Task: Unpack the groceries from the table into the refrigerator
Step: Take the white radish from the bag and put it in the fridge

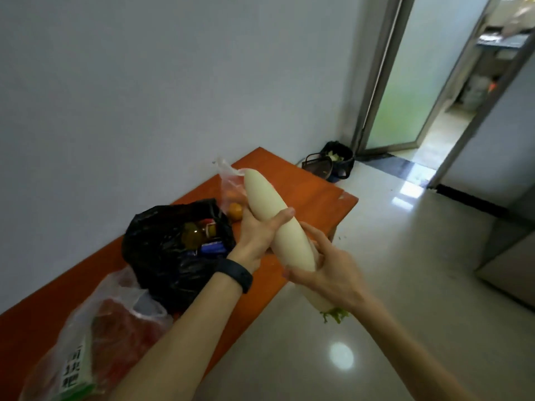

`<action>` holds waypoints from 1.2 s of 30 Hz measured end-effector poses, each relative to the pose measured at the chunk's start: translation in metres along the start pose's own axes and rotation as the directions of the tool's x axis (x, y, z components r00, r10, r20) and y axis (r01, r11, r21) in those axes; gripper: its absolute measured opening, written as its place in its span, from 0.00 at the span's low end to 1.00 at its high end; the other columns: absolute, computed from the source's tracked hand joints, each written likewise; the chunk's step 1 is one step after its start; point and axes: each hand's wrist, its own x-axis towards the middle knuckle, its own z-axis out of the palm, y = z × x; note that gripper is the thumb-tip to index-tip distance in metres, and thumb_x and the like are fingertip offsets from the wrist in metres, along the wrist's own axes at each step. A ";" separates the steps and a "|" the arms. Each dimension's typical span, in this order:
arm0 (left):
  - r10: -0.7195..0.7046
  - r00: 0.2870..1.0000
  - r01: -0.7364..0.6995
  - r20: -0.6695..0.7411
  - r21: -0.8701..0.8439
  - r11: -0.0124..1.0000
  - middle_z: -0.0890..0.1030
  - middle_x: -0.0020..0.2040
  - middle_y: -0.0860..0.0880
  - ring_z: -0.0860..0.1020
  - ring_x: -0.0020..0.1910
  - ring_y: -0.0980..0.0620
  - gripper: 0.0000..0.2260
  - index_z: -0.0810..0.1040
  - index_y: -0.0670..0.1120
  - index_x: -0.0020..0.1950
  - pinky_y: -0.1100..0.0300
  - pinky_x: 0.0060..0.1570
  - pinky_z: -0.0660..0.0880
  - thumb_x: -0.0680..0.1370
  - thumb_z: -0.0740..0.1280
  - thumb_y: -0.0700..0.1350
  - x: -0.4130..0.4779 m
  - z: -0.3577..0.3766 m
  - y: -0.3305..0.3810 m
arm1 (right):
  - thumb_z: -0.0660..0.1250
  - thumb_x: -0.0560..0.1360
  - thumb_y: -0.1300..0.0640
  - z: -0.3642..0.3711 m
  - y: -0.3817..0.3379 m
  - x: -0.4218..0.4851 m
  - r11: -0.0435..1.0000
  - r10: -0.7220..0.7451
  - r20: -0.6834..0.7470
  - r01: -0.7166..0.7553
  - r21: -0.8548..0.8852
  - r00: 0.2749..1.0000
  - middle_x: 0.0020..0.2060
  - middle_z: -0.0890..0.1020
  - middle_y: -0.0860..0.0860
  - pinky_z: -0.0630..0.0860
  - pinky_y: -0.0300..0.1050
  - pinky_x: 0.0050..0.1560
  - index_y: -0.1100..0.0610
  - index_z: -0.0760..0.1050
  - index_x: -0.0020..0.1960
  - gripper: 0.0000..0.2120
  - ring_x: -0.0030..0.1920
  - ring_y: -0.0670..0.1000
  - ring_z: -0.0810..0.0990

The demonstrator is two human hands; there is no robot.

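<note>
I hold a long white radish [267, 206] in the air above the near edge of the orange table [315, 195]. My left hand [257, 235] grips its middle from the left, thumb across the top. My right hand [327, 270] grips the lower part near the green leafy end [335, 315]. On the table sit a black plastic bag [162, 256] with a bottle and packets inside, a clear bag of red produce [115, 328] near me, and a clear bag with orange fruit [234, 204] behind the radish. A grey appliance, perhaps the refrigerator [509, 261], stands at the right edge.
A white wall runs behind the table. A dark basket and bin [333, 163] stand on the floor by the corner. A frosted glass door [411, 82] and an open doorway lie at the upper right. Glossy tiled floor [376, 285] spreads to the right.
</note>
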 end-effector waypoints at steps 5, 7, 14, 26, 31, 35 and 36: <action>0.103 0.990 -0.094 0.095 -0.093 0.991 0.79 0.57 0.49 0.82 0.51 0.49 0.33 0.66 0.54 0.66 0.46 0.44 0.83 0.67 0.80 0.49 0.006 0.129 0.010 | 0.74 0.70 0.39 -0.084 0.079 -0.042 1.000 0.030 -0.219 -0.030 0.002 0.975 0.66 0.71 0.44 0.78 0.42 0.55 0.32 0.46 0.77 0.47 0.57 0.43 0.75; 0.136 0.978 -0.113 0.159 -0.145 0.983 0.80 0.57 0.48 0.83 0.49 0.49 0.33 0.67 0.53 0.67 0.46 0.42 0.83 0.68 0.80 0.48 0.006 0.178 0.019 | 0.73 0.71 0.39 -0.121 0.107 -0.055 0.997 0.051 -0.301 -0.065 -0.037 0.952 0.66 0.71 0.45 0.78 0.48 0.56 0.29 0.44 0.76 0.46 0.57 0.45 0.74; 0.166 0.838 -0.119 0.520 -0.123 0.985 0.77 0.61 0.49 0.80 0.57 0.46 0.35 0.64 0.55 0.72 0.48 0.42 0.83 0.70 0.78 0.50 0.009 0.348 0.057 | 0.74 0.73 0.45 -0.242 0.180 -0.081 0.994 0.051 -0.630 -0.102 -0.044 0.775 0.67 0.72 0.45 0.77 0.43 0.54 0.37 0.51 0.79 0.43 0.57 0.45 0.74; 0.191 0.565 -0.120 0.802 -0.149 0.981 0.79 0.60 0.47 0.82 0.55 0.46 0.33 0.69 0.50 0.69 0.42 0.45 0.83 0.69 0.80 0.49 -0.007 0.687 0.089 | 0.75 0.71 0.49 -0.489 0.321 -0.140 0.932 0.081 -0.889 -0.349 -0.093 0.451 0.67 0.71 0.39 0.78 0.48 0.59 0.33 0.56 0.76 0.41 0.61 0.41 0.74; 0.198 0.442 -0.134 0.875 -0.154 0.979 0.78 0.62 0.48 0.81 0.56 0.47 0.36 0.68 0.50 0.70 0.45 0.44 0.83 0.67 0.80 0.51 -0.029 0.822 0.107 | 0.76 0.71 0.48 -0.581 0.371 -0.168 0.902 0.070 -0.950 -0.427 -0.071 0.304 0.67 0.70 0.37 0.78 0.46 0.57 0.32 0.56 0.76 0.42 0.59 0.40 0.74; 0.194 0.397 -0.156 0.897 -0.142 0.977 0.77 0.62 0.49 0.81 0.57 0.47 0.36 0.68 0.49 0.71 0.45 0.44 0.83 0.67 0.81 0.52 -0.054 0.916 0.111 | 0.76 0.71 0.46 -0.642 0.409 -0.192 0.881 0.062 -0.975 -0.470 -0.048 0.215 0.67 0.71 0.38 0.77 0.47 0.58 0.33 0.57 0.76 0.41 0.59 0.40 0.74; 0.191 0.390 -0.160 0.901 -0.137 0.977 0.77 0.62 0.49 0.81 0.57 0.47 0.37 0.67 0.49 0.71 0.44 0.44 0.83 0.67 0.81 0.52 -0.059 0.938 0.111 | 0.76 0.71 0.45 -0.657 0.418 -0.198 0.876 0.057 -0.978 -0.480 -0.047 0.200 0.67 0.70 0.38 0.77 0.46 0.58 0.33 0.57 0.76 0.41 0.60 0.40 0.74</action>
